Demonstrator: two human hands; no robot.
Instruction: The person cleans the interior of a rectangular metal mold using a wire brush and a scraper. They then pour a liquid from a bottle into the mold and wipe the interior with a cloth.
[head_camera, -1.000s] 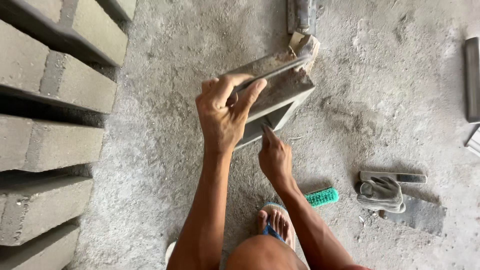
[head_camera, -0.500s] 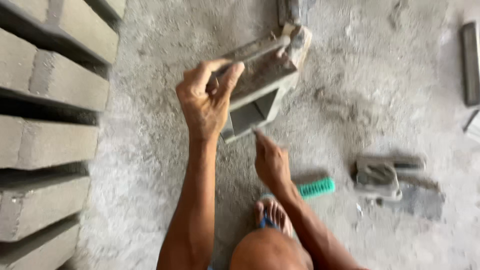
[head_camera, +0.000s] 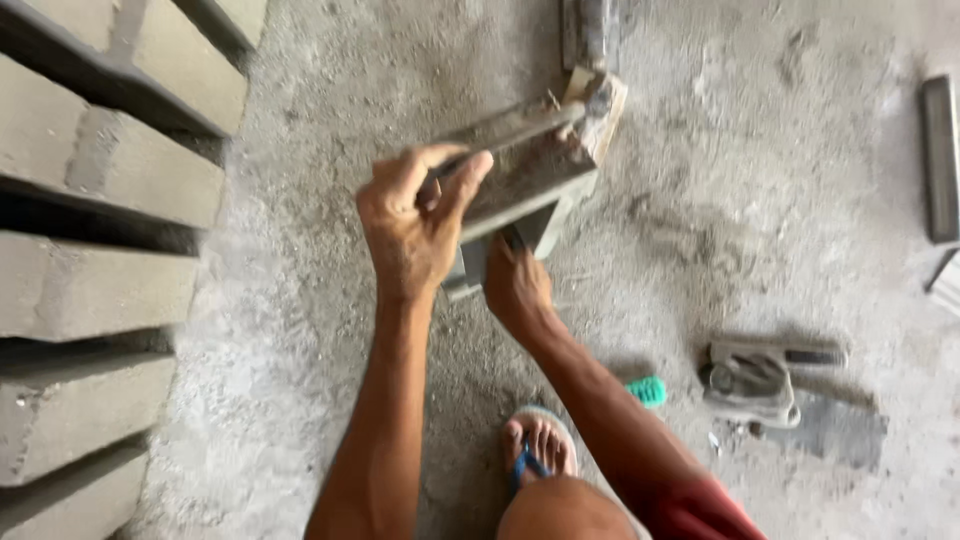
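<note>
My left hand (head_camera: 415, 225) grips the near end of a grey metal block mould (head_camera: 535, 165), which is tilted on the concrete floor with its far end resting by a wooden piece. My right hand (head_camera: 515, 285) sits just below the mould's open underside, fingers closed around a thin dark tool that is mostly hidden; I cannot tell what it is. Both forearms reach forward from the bottom of the view.
Rows of grey concrete blocks (head_camera: 90, 180) lie at the left. My foot in a blue-strapped sandal (head_camera: 538, 445) is at the bottom. A green-handled brush (head_camera: 648, 390) peeks out beside my right arm. A metal trowel-like tool (head_camera: 760, 375) lies at the right, metal bars (head_camera: 940, 160) beyond.
The right hand has moved up from the floor to the underside of the mould. The left hand keeps its grip and the mould stays tilted.
</note>
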